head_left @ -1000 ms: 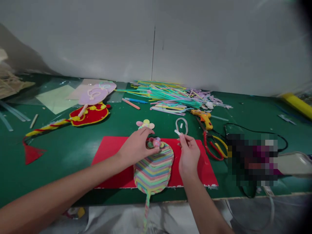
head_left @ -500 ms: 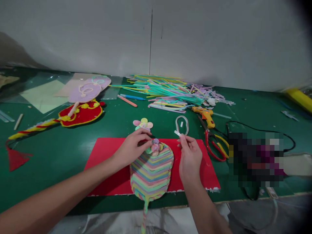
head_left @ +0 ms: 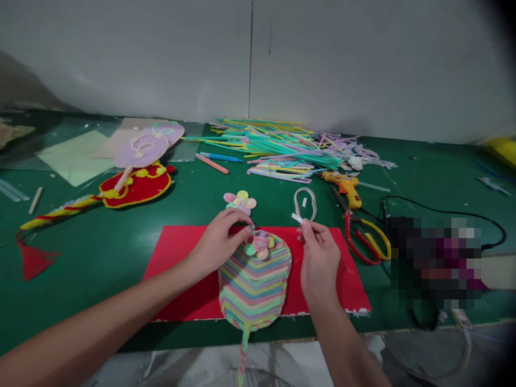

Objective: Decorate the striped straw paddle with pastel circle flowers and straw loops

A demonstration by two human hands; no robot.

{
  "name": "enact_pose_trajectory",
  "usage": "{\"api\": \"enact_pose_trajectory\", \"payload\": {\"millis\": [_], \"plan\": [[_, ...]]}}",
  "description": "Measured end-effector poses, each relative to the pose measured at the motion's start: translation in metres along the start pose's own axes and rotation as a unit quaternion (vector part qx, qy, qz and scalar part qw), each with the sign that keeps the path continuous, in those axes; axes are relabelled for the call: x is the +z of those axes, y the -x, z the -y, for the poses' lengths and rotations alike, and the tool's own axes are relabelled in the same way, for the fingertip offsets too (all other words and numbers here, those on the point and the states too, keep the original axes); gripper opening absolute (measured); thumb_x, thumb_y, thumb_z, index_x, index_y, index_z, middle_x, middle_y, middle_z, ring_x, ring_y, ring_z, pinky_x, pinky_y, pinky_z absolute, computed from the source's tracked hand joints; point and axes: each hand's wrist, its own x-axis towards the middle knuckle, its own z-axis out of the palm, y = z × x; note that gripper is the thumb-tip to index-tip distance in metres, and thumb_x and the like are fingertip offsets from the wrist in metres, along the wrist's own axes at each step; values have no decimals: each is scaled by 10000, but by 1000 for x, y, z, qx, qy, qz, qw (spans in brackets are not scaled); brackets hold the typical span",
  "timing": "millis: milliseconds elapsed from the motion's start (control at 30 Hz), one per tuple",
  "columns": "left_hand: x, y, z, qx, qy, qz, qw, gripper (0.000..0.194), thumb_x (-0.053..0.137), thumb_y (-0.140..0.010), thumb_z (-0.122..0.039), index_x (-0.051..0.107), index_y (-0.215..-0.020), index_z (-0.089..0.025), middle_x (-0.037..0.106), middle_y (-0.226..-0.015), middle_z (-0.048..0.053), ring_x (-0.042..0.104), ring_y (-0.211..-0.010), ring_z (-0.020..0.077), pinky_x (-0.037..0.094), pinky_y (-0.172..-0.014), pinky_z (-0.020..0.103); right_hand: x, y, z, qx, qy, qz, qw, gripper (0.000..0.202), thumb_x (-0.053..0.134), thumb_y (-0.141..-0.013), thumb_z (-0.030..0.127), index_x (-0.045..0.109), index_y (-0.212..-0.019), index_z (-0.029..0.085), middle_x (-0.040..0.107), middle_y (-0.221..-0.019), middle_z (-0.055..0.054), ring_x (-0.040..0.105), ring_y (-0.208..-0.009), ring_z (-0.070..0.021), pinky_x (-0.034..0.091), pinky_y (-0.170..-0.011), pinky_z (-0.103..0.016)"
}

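A striped pastel fan made of fuzzy stems, with a twisted handle, rests on a red board. A small multicoloured flower sits at its top. My left hand is beside that flower, thumb and fingertip pinched together; what lies between them is too small to make out. Between the thumb and finger of my right hand is a small white strip, held just below a loop of pale cord. A second pastel flower lies behind my left hand.
Pliers with red and yellow handles and an orange glue gun lie at the right. Behind is a heap of pastel stems. To the left are a red-and-yellow fan and a lilac piece. Black cable curves at the right.
The view has shifted slightly, so things appear a little further right. More of the small flower's green petal shows beside my left fingertips. My right hand keeps its hold on the white strip.
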Motion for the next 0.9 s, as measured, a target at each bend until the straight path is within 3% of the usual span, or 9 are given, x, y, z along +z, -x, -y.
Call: {"api": "enact_pose_trajectory", "payload": {"millis": [233,633,800,900], "plan": [[-6,-3,7,-23,-51,19,998,240,372,-866,-313,576,-898,-192,581,-946,34,537,-880,163,414,-760,286,0,0,0,-3,7,-2,1000,267,657,-678,362,608,-838,154,590,-785,-27,523,-686,-116,430,-634,-257],[-30,6,12,-96,-102,102,985,175,486,-781,-323,607,-819,-204,616,-769,5,542,-667,143,380,-551,235,1,-2,-1,17,-14,-1,1000,244,700,-631,338,625,-792,170,597,-763,-4,530,-698,-111,421,-652,-253],[-34,11,9,-93,-93,93,987,169,474,-800,-322,598,-830,-210,622,-788,5,563,-700,152,416,-589,244,2,-3,0,30,-13,13,999,244,718,-613,329,631,-778,171,605,-773,-7,540,-729,-119,415,-652,-246],[-35,12,3,-34,-90,51,994,208,445,-828,-336,593,-910,-214,612,-939,29,565,-885,177,443,-749,286,3,-4,-1,37,-12,25,999,244,722,-608,335,634,-767,172,600,-765,-2,536,-724,-116,412,-654,-243]]}}
